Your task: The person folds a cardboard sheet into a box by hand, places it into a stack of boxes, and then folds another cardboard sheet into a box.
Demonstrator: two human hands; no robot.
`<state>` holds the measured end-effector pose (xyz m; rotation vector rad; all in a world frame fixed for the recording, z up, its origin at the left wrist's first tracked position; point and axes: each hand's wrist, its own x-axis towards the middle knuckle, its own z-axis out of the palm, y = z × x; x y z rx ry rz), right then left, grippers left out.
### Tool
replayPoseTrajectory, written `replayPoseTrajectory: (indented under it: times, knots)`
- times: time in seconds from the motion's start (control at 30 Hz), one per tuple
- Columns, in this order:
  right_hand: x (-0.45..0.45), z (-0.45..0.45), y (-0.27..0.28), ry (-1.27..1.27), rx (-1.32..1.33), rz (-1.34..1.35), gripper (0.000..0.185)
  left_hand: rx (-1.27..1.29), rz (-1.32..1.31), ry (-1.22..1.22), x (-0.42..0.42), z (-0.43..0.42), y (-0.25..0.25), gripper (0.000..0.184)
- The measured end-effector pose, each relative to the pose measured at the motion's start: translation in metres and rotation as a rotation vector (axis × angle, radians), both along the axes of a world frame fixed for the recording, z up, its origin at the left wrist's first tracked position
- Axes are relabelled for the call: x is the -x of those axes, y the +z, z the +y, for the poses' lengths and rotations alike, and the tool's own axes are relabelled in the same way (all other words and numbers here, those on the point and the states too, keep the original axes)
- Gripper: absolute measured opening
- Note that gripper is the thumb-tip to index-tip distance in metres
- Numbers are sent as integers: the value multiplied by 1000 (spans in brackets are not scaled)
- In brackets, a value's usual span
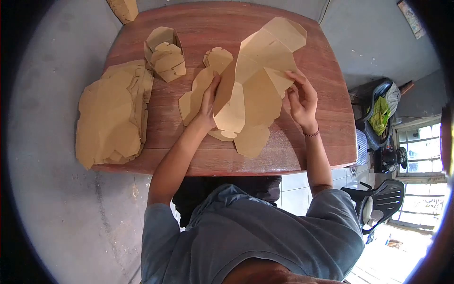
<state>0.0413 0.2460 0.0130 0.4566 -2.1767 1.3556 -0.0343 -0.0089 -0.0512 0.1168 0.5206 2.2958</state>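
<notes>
A partly folded brown cardboard box (257,94) is raised above the table, its side panels bent up and its far flap standing open. My left hand (208,100) grips its left side panel, fingers stretched along the outside; part of this hand is hidden behind the cardboard. My right hand (302,98) pinches a small flap on the right side between thumb and fingers. Beneath the box lie flat cardboard blanks (188,102), partly covered by it and my left hand.
At the table's left edge lies a thick stack of flat cardboard blanks (109,118). Behind it stands a folded cardboard box (165,57). The wooden table (326,109) ends close to my body. A black chair (385,203) is at the right.
</notes>
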Motion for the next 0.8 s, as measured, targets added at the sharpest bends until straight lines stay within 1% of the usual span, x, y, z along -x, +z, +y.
replayPoseTrajectory:
  times: [0.03,0.07,0.1,0.17,0.2,0.23,0.27,0.33,0.47,0.53,0.57,0.63,0.67,0.73,0.77,0.8]
  knots:
    - [1,-1,0,-51,-38,34,53,66,12,38,-1,1,4,56]
    - [0,-1,0,-103,-74,68,46,66,12,38,-1,0,5,56]
    - [0,-1,2,-103,-75,68,46,19,-16,-8,1,-1,6,56]
    - [-2,-2,9,-155,-193,111,35,-29,-44,-52,3,-2,8,56]
    - [-2,-2,8,-153,-192,111,35,45,-47,-26,2,-2,12,56]
    - [-1,-1,8,-202,-181,98,30,120,-51,-2,2,-1,15,57]
    - [-1,1,8,-252,-170,84,26,121,-52,-3,-2,-2,18,57]
    - [-1,2,10,-302,-147,96,24,412,251,159,-13,-4,33,61]
    - [4,16,6,-391,-126,171,20,352,268,175,-9,-2,43,67]
    - [5,20,9,-397,-141,184,20,454,199,280,-6,-4,46,69]
    - [5,20,9,-404,-156,196,20,455,199,280,-4,-6,43,69]
    - [6,21,8,-413,-142,186,21,466,277,389,3,-11,36,66]
    - [6,22,8,-422,-130,176,22,467,280,386,5,-12,32,66]
    - [2,11,18,-424,-79,148,22,627,558,611,7,-14,32,62]
    - [0,7,21,-422,-30,118,23,628,560,611,7,-16,32,62]
    - [0,9,18,-423,-28,119,23,640,607,670,4,-17,37,60]
